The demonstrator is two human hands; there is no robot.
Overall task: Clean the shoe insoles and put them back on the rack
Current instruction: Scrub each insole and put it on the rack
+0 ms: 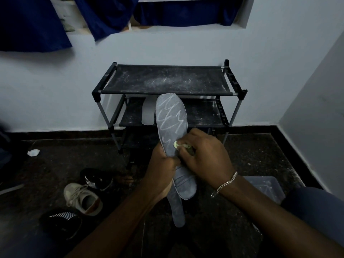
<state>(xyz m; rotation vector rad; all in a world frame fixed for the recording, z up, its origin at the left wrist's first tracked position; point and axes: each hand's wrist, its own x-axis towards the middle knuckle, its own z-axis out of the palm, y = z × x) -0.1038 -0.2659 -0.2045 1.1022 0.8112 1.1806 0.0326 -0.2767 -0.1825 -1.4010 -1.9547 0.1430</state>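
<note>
Gripping a streaked insole (172, 118) at frame centre, left hand (161, 165), right hand (204, 155) pinching pale cloth (176, 145) against it, rack (167, 80) behind.

Streaked insole (171, 118), tube (183, 146) in hands (162, 164) (204, 157) — rack (163, 81) behind

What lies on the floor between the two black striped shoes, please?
In the head view, a pale lace-up sneaker lies between the farther black shoe and the nearer black shoe, close to both.
</note>
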